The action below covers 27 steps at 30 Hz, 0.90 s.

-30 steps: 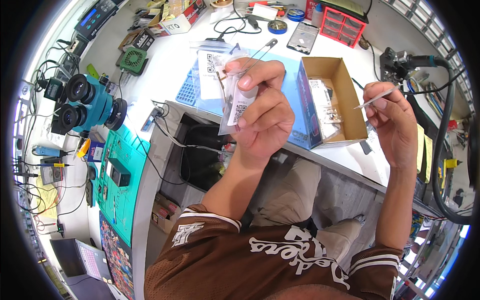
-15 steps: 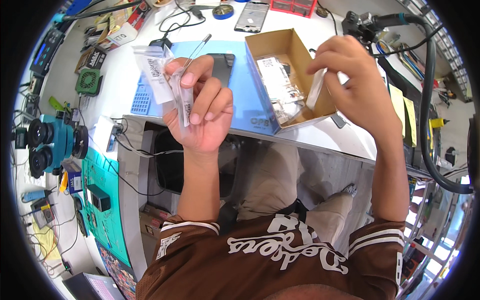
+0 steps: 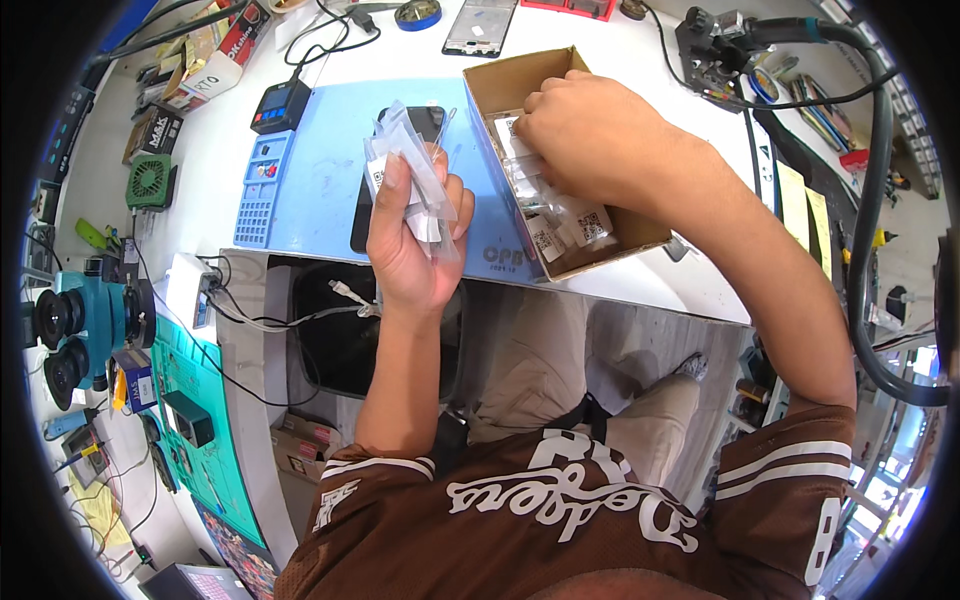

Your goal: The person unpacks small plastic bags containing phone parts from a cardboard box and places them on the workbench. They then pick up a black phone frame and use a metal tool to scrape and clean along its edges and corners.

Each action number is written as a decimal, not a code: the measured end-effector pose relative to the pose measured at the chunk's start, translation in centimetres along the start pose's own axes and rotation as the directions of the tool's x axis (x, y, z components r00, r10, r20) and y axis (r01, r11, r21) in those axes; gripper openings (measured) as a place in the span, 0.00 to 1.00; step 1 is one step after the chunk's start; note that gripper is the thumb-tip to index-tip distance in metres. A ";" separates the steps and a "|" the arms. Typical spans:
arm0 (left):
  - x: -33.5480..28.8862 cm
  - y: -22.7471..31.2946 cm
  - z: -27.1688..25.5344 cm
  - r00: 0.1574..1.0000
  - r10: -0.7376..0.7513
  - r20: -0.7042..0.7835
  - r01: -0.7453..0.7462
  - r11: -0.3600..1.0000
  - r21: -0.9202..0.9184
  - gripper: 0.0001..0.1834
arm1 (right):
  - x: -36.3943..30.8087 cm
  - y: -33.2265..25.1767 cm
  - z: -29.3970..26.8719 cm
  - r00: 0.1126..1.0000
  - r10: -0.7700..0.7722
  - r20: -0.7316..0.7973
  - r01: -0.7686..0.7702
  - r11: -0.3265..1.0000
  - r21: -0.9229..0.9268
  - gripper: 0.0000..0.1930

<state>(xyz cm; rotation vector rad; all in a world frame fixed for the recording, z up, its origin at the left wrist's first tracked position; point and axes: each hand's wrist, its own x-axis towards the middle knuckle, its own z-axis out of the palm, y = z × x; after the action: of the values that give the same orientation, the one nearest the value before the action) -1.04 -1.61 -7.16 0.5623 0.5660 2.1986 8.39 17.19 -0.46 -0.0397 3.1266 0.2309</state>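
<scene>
My left hand [image 3: 415, 245] is closed round several small clear plastic bags [image 3: 425, 190] with white labels, raised above the front edge of the blue mat [image 3: 325, 170]. A thin metal tool, likely tweezers [image 3: 450, 122], sticks up from behind those fingers. Behind this hand a black phone [image 3: 362, 215] lies on the mat, partly covered. My right hand [image 3: 595, 140] reaches into an open cardboard box [image 3: 515, 78], its fingers curled down over the contents. More labelled clear bags [image 3: 572, 228] lie in the box. Whatever the right fingertips grip is hidden.
Left on the mat sit a blue parts tray [image 3: 258, 205] and a small dark device [image 3: 280, 105]. A phone frame [image 3: 480, 27] lies at the back. A teal microscope [image 3: 85, 325] stands far left; a thick black hose [image 3: 868, 200] curves down at the right.
My right hand has moved left and down into the box; the white strip it held is out of sight. My left hand has turned, its bags now bunched upright. The view has shifted slightly.
</scene>
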 end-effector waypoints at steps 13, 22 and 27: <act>0.1 -0.3 -0.7 0.997 0.016 0.073 -0.016 1.000 0.000 0.13 | -2.4 4.0 -5.3 0.966 0.255 0.030 -0.151 0.469 0.870 0.16; 0.2 -0.2 -0.8 0.998 0.017 0.063 -0.018 1.000 0.020 0.14 | -3.5 4.2 -7.2 0.950 0.272 0.153 -0.240 0.321 0.916 0.13; 0.1 0.0 -0.3 1.000 0.024 0.006 -0.024 0.999 0.040 0.14 | -4.0 2.0 -8.8 0.932 0.340 0.124 -0.196 0.187 0.963 0.11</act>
<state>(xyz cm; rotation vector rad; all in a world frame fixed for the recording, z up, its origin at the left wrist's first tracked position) -1.24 -1.63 -7.37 0.5986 0.6052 2.2118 12.35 17.97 8.55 0.5291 2.6601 -1.8159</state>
